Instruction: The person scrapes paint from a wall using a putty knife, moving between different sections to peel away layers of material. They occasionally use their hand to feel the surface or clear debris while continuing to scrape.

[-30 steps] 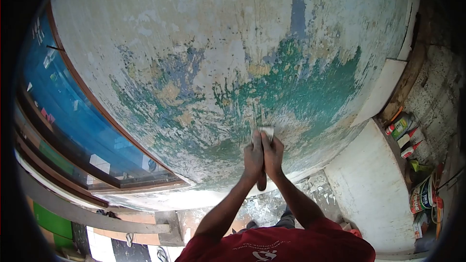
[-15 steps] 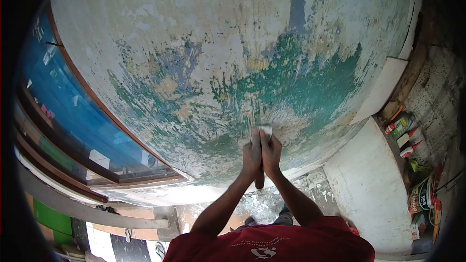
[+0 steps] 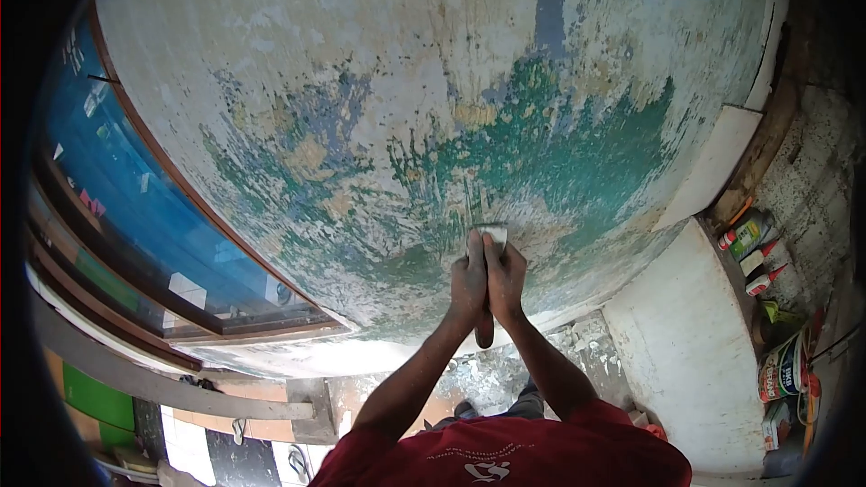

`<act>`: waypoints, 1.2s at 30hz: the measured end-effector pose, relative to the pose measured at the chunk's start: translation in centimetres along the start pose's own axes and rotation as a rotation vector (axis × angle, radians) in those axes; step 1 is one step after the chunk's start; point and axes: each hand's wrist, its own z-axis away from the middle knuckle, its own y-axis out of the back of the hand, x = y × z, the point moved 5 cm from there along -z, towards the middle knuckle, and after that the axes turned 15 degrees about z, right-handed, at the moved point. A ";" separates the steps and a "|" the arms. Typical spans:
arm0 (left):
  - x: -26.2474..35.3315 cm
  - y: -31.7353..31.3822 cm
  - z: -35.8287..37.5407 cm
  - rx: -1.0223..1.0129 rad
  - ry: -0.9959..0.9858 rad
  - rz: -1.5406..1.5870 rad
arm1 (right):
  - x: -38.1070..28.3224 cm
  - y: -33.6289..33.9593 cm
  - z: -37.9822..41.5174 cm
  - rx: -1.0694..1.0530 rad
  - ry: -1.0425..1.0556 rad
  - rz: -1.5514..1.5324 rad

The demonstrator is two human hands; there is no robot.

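Observation:
Both hands grip one paint scraper (image 3: 492,234), its flat metal blade against the wall (image 3: 406,63). My left hand (image 3: 469,284) is closed round the handle from the left, a finger stretched along the back of the blade. From the other side my right hand (image 3: 505,281) presses in, its fingers likewise reaching up the blade. The handle's brown end sticks out below the palms. Around the blade the wall is patchy, with green, bluish and yellowish paint among scraped pale areas.
At left is a brown-framed window (image 3: 144,180) with blue panes. To the right a pale ledge (image 3: 677,343) leads to several glue bottles (image 3: 749,243) and a labelled paint can (image 3: 783,370). Slippers (image 3: 298,462) lie on the floor at lower left.
Both hands and the scraper have shifted very slightly up along the wall. More of the blade shows now, and the grip is the same.

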 end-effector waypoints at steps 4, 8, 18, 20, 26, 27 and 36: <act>-0.8 0.2 0.4 -0.001 0.001 -0.007 | 1.8 0.2 0.7 0.061 0.030 0.084; -0.6 0.1 -0.3 0.011 -0.060 -0.010 | 0.1 -0.1 0.1 0.069 0.069 0.027; 2.7 -1.3 -0.2 -0.029 -0.151 -0.003 | -3.8 -0.3 -1.3 0.067 0.141 0.079; 2.8 -1.1 -0.1 -0.075 -0.066 0.055 | -3.6 -0.3 -0.9 0.078 0.130 0.090; 2.8 -0.7 -0.5 -0.065 -0.117 0.038 | -4.2 -0.5 -0.9 0.098 0.168 0.124; 4.6 -1.6 0.2 -0.104 -0.076 0.117 | -5.9 -0.5 -1.4 0.106 0.234 0.182; 4.6 -1.2 -0.1 -0.087 -0.074 -0.042 | -5.2 -0.9 -1.4 0.082 0.189 0.129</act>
